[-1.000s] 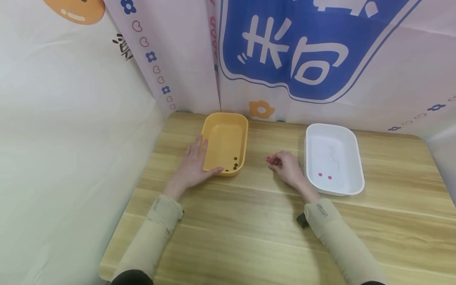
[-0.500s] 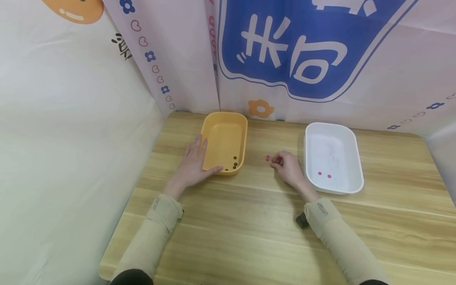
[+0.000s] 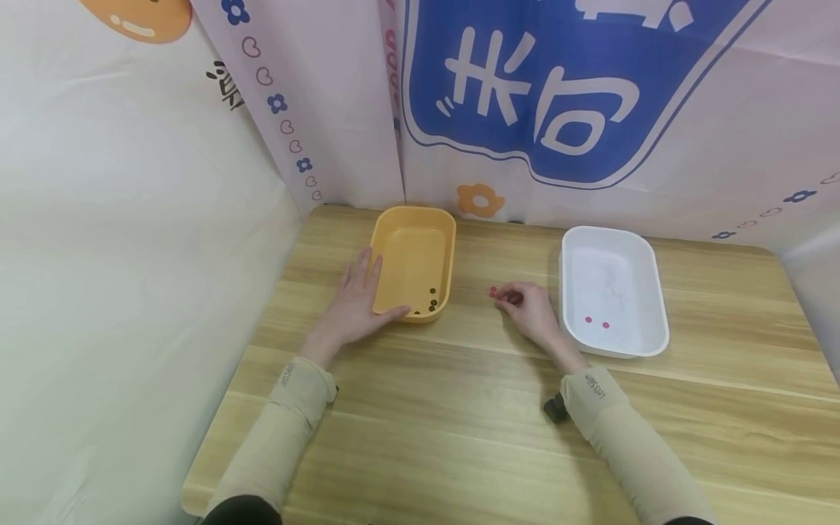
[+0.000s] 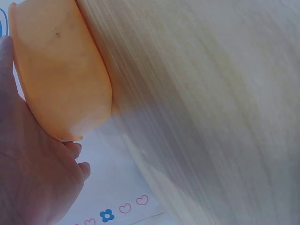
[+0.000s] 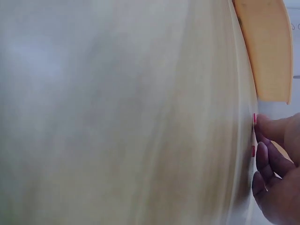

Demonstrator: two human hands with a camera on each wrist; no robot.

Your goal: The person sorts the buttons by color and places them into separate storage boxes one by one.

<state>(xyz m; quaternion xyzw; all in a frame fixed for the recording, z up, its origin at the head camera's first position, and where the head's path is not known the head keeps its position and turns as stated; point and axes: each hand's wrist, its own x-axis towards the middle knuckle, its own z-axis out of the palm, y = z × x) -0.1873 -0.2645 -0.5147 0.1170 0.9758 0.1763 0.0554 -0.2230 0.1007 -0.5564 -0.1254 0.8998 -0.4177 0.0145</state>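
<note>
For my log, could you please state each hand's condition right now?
Left hand: open, resting on the yellow rectangular plastic tray.
Right hand: curled at small round red pieces; grip unclear.

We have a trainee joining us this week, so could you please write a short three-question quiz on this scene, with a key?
1. True or false: the white tray has two pink pieces in it.
2. Multiple choice: where do the small dark pieces lie? A) on the table; B) in the yellow tray; C) in the white tray.
3. Short answer: which hand touches the yellow tray?

Key: 1. True. 2. B. 3. The left hand.
</note>
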